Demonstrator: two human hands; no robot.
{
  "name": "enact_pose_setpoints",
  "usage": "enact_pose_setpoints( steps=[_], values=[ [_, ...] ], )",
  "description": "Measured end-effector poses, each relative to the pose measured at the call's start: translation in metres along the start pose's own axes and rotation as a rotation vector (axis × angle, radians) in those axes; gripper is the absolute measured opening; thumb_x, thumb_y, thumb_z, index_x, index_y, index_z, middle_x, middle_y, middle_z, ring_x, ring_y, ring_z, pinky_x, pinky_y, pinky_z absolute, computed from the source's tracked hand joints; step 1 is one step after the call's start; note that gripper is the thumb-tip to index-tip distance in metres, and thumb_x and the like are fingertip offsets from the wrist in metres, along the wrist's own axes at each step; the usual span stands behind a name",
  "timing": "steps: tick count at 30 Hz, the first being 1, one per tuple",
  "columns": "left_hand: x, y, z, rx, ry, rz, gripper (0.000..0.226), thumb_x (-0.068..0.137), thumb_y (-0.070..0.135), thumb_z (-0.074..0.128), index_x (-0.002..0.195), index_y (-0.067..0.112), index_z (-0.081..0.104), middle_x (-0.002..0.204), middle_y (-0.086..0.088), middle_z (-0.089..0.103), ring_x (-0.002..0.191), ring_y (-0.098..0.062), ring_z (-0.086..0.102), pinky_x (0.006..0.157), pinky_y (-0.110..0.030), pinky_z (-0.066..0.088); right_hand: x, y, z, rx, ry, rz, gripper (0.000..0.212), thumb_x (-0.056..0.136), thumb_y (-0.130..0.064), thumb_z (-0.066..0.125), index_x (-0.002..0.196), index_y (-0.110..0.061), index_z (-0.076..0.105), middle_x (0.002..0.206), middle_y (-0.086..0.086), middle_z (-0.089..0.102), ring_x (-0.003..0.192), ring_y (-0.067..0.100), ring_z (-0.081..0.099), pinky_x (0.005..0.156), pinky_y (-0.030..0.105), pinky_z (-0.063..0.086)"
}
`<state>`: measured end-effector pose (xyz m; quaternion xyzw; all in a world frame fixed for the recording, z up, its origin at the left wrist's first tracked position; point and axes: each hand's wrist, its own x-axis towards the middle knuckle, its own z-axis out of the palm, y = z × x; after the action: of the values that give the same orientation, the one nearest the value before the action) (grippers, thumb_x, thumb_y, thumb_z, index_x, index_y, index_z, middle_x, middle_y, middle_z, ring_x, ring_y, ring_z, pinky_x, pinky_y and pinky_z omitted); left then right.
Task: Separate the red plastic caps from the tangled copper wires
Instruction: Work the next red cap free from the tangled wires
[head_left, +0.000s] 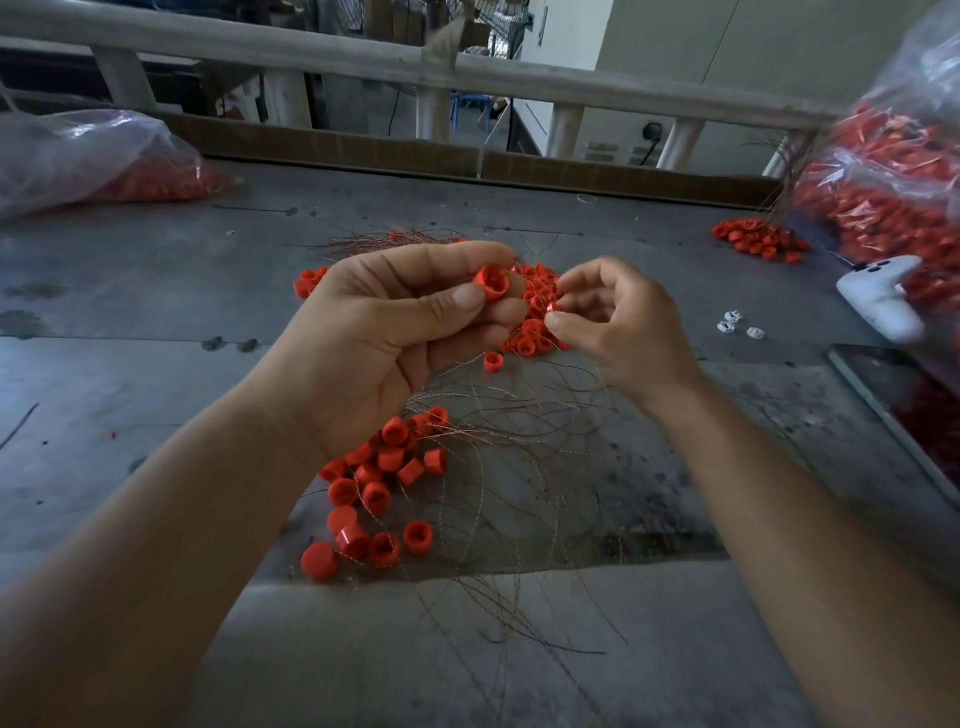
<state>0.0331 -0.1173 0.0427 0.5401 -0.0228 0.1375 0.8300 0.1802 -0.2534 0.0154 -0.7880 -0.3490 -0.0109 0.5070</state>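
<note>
Left grip (395, 332) clamped on one red cap (491, 282), thumb against fingers; right grip (618, 322) at its 3 o'clock, fingertips pinched on a small red piece (550, 306); tangled copper wires (519, 467) trailing to 6 o'clock; loose caps (384, 483) below on counter (156, 364); bagged caps (156, 182) at 10 and 2 o'clock.

Table (156, 312): grey, scuffed, lying under everything.
Bag L (78, 156): clear plastic, slumping at far-left corner.
Bag R (893, 171): clear plastic, bulging at right edge.
White gadget (878, 301): lying just beside bag R.
White bits (737, 323): three, sitting near gadget.
Dark screen (893, 395): lying flat at right edge.
Rail (311, 49): running across behind table.
</note>
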Motion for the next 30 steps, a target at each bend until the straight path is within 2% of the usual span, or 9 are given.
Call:
enact_pose_setpoints(
  steps=[4, 7, 9, 12, 17, 20, 24, 30],
  values=[
    [0.0, -0.001, 0.0, 0.014, 0.005, -0.005, 0.026, 0.069, 0.0, 0.054, 0.083, 0.008, 0.075, 0.08, -0.008, 0.072, 0.073, -0.013, 0.07, 0.062, -0.019, 0.055, 0.001, -0.001, -0.006, 0.035, 0.094, -0.066, 0.027, 0.081, -0.007, 0.066, 0.095, -0.029, 0.056, 0.08, -0.014, 0.058, 0.073, -0.003, 0.056, 0.07, 0.013, 0.046],
    [-0.001, -0.002, 0.001, 0.043, 0.011, -0.015, 0.026, 0.068, 0.0, 0.055, 0.083, 0.008, 0.075, 0.079, -0.008, 0.072, 0.073, -0.014, 0.07, 0.063, -0.019, 0.055, 0.001, -0.008, -0.014, 0.193, 0.145, -0.071, 0.023, 0.081, -0.001, 0.064, 0.089, -0.023, 0.061, 0.081, -0.01, 0.061, 0.072, -0.004, 0.057, 0.071, 0.013, 0.047],
    [-0.001, -0.003, 0.002, 0.077, 0.039, -0.027, 0.027, 0.067, 0.001, 0.056, 0.087, 0.007, 0.072, 0.077, -0.008, 0.072, 0.072, -0.014, 0.07, 0.062, -0.02, 0.055, -0.002, -0.017, -0.02, 0.377, 0.125, -0.04, 0.021, 0.08, -0.001, 0.064, 0.087, -0.02, 0.061, 0.079, -0.004, 0.063, 0.072, 0.003, 0.061, 0.068, 0.015, 0.048],
    [0.0, -0.005, 0.003, 0.152, 0.093, -0.039, 0.025, 0.064, 0.001, 0.057, 0.088, 0.005, 0.064, 0.074, -0.008, 0.071, 0.07, -0.015, 0.07, 0.061, -0.02, 0.055, -0.008, -0.029, -0.023, 0.529, 0.006, -0.051, 0.016, 0.073, -0.013, 0.065, 0.088, -0.017, 0.062, 0.072, -0.005, 0.067, 0.068, 0.008, 0.064, 0.064, 0.018, 0.05],
    [0.0, -0.006, 0.004, 0.216, 0.128, -0.032, 0.021, 0.062, 0.002, 0.058, 0.082, 0.006, 0.065, 0.072, -0.007, 0.071, 0.068, -0.015, 0.07, 0.059, -0.019, 0.054, -0.021, -0.041, -0.006, 0.478, -0.17, -0.134, 0.018, 0.068, -0.02, 0.066, 0.085, -0.018, 0.064, 0.069, -0.008, 0.067, 0.064, 0.006, 0.063, 0.061, 0.018, 0.051],
    [0.0, -0.006, 0.004, 0.213, 0.126, -0.027, 0.021, 0.062, 0.002, 0.058, 0.08, 0.007, 0.067, 0.072, -0.007, 0.072, 0.068, -0.015, 0.07, 0.059, -0.019, 0.054, -0.022, -0.039, -0.002, 0.524, -0.196, -0.121, 0.017, 0.068, -0.02, 0.066, 0.085, -0.02, 0.066, 0.068, -0.007, 0.067, 0.063, 0.006, 0.065, 0.061, 0.019, 0.052],
    [0.0, -0.005, 0.004, 0.213, 0.127, -0.026, 0.021, 0.062, 0.002, 0.058, 0.081, 0.007, 0.067, 0.072, -0.008, 0.072, 0.068, -0.015, 0.07, 0.059, -0.018, 0.054, -0.02, -0.033, 0.0, 0.596, -0.249, -0.041, 0.022, 0.063, -0.016, 0.068, 0.084, -0.023, 0.068, 0.073, -0.004, 0.068, 0.073, 0.011, 0.066, 0.066, 0.023, 0.054],
    [0.001, -0.005, 0.002, 0.215, 0.128, -0.026, 0.022, 0.063, 0.003, 0.059, 0.082, 0.007, 0.067, 0.073, -0.008, 0.072, 0.071, -0.015, 0.071, 0.059, -0.018, 0.054, -0.021, -0.035, 0.001, 0.585, -0.25, -0.026, 0.022, 0.066, -0.014, 0.065, 0.088, -0.019, 0.067, 0.076, -0.001, 0.068, 0.074, 0.013, 0.067, 0.064, 0.021, 0.053]
  ],
)
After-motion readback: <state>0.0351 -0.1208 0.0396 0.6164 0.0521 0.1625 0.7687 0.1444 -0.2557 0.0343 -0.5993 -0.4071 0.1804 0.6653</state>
